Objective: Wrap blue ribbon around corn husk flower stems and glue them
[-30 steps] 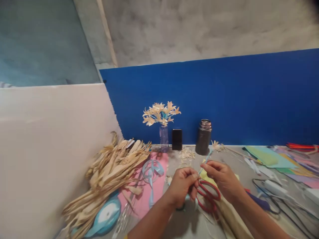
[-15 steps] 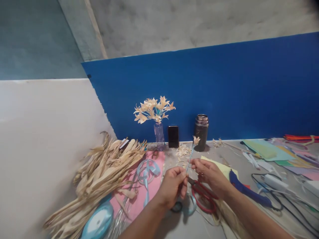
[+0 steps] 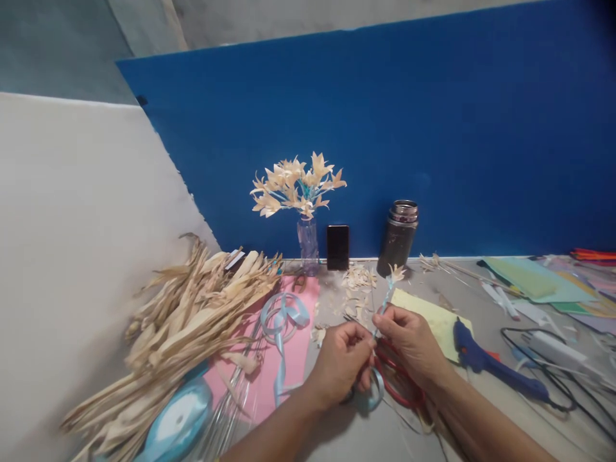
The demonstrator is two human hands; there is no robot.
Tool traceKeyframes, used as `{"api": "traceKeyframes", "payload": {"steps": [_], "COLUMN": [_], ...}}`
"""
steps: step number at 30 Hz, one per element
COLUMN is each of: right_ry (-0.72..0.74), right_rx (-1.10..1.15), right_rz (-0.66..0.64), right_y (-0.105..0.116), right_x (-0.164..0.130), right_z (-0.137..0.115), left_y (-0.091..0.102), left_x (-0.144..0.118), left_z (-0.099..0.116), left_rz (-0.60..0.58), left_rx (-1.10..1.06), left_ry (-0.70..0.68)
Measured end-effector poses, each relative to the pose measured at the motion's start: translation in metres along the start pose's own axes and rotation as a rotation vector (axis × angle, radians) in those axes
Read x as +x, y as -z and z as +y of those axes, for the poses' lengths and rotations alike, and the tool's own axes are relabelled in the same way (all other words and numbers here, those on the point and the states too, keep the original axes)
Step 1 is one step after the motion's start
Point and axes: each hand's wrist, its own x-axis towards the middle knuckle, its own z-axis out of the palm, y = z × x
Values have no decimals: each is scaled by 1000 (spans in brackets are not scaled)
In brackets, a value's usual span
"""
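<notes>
A small corn-husk flower (image 3: 396, 274) tops a stem wrapped in light-blue ribbon (image 3: 387, 296), leaning a little right. My right hand (image 3: 411, 337) pinches this stem below the bloom, its fingers closed. Just below and to the left, my left hand (image 3: 339, 366) is closed on the stem's lower part; its fingers hide the end. A loose loop of light-blue ribbon (image 3: 377, 391) hangs under my left hand. Red-handled scissors (image 3: 403, 393) lie on the table beneath both hands, partly covered by them.
At the left lie dried corn husks (image 3: 192, 321), a blue ribbon roll (image 3: 178, 417) and pink paper (image 3: 298, 333). Behind stand a vase of husk flowers (image 3: 308, 247), a phone (image 3: 337, 248) and a dark flask (image 3: 398, 240). A blue glue gun (image 3: 495, 369) with cables lies right.
My right hand has closed on the stem, where before its fingers were beside it. The flower has tipped further right. The whole view has tilted downward.
</notes>
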Motion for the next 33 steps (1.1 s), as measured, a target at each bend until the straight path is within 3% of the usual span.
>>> {"api": "traceKeyframes", "payload": {"steps": [7,16,22,28,33], "right_ry": [-23,72,-5,-9,-8], "right_rx": [-13,-107,2,148,320], "right_rz": [30,53,45,73,66], "right_y": [2,2,7,23,32], "right_x": [-3,-5,0,14,20], "right_z": [6,3,5,0,-8], "left_y": [-6,-11,-2,23,30], "left_x": [0,-4,1,13,15], "left_z": [-10,-11,-7,-2,-1], "left_rz": [80,153,86,136,177], "left_rx": [97,208,-50,-269,-263], "left_ry": [-48,-79,22,-42,-91]}}
